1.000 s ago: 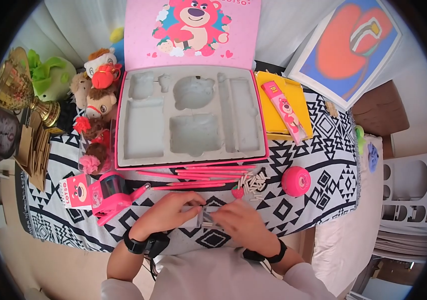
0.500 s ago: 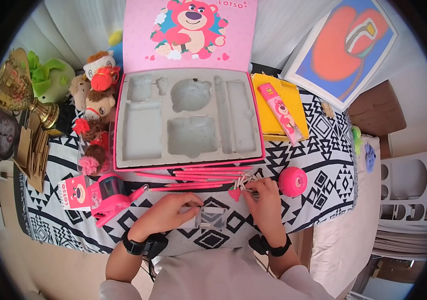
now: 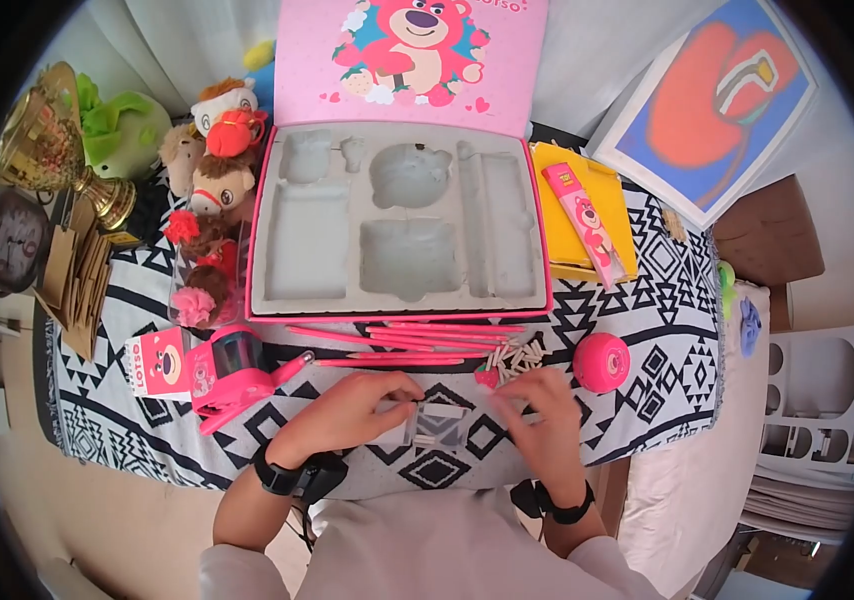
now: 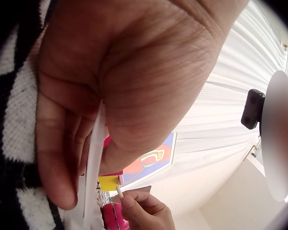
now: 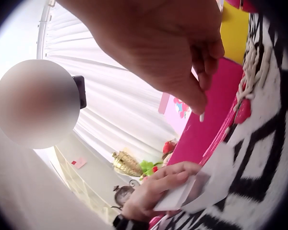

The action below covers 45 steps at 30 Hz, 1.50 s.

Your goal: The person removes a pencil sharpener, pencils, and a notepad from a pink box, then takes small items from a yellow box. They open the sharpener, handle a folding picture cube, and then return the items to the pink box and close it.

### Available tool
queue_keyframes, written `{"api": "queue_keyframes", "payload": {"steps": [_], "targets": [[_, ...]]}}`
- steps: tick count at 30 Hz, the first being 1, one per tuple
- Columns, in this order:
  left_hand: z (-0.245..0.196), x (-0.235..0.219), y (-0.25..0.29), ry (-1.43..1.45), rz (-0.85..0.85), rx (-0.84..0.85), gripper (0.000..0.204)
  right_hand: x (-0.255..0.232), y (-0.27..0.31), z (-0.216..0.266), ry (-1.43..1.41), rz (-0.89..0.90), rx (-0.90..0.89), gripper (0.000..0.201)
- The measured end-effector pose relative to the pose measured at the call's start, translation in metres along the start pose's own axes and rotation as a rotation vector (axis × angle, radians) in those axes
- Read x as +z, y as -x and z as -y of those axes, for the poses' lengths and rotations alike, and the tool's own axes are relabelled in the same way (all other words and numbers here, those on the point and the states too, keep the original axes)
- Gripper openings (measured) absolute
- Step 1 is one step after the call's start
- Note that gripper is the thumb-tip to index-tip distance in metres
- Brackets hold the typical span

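A small clear plastic box [image 3: 455, 430] stands on the patterned cloth near the front edge, with a few short white sticks inside. My left hand [image 3: 352, 415] holds it from the left, its wall [image 4: 93, 167] between thumb and fingers in the left wrist view. Just right of the box, my right hand [image 3: 547, 420] pinches one short white stick [image 4: 119, 191] between thumb and fingertips. Its end [image 5: 202, 117] pokes out below the fingertips in the right wrist view. Behind that hand lies a loose pile of such sticks [image 3: 522, 358], beside a pink strawberry-shaped piece [image 3: 487, 378].
Several pink pencils [image 3: 397, 345] lie before an open pink box [image 3: 257, 230] with a grey moulded insert [image 3: 352, 270]. A pink sharpener-like device [image 3: 232, 370] stands left, a round pink container [image 3: 601, 362] right. Plush toys [image 3: 222, 190] line the left; a yellow box [image 3: 617, 215] sits behind right.
My right hand went from over the clear box to the stick pile, then came back toward the box with a stick. My left hand stayed at the box. The head view shifted slightly.
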State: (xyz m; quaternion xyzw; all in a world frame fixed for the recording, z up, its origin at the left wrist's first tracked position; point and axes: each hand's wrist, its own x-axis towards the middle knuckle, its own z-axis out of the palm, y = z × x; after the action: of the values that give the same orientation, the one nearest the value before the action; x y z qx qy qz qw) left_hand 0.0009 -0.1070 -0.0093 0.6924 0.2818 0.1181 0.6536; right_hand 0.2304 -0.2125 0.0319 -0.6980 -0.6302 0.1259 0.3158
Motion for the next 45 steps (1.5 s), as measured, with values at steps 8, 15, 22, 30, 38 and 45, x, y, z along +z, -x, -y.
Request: {"api": "queue_keyframes", "payload": {"steps": [8,15,22,30,38,45], "targets": [[-0.005,-0.001,0.001,-0.011,-0.010,-0.009,0.023,0.032,0.013,0.011,-0.087,0.321,-0.246,0.014],[-0.003,-0.001,0.000,-0.011,0.017,-0.033,0.023,0.031,0.011,0.016,-0.083,0.370,-0.288,0.013],[-0.001,0.001,-0.001,0.016,0.002,-0.013,0.022,0.035,0.012,0.015,-0.065,0.380,-0.299,0.013],[-0.002,0.000,-0.001,0.015,0.025,-0.064,0.023,0.017,-0.002,-0.008,-0.006,0.068,-0.126,0.018],[-0.002,0.000,0.000,-0.009,0.024,-0.048,0.023,-0.003,-0.004,-0.029,0.140,0.014,0.046,0.022],[-0.001,0.001,0.001,0.002,0.020,-0.047,0.022,-0.001,0.000,-0.036,0.151,0.041,0.098,0.018]]}}
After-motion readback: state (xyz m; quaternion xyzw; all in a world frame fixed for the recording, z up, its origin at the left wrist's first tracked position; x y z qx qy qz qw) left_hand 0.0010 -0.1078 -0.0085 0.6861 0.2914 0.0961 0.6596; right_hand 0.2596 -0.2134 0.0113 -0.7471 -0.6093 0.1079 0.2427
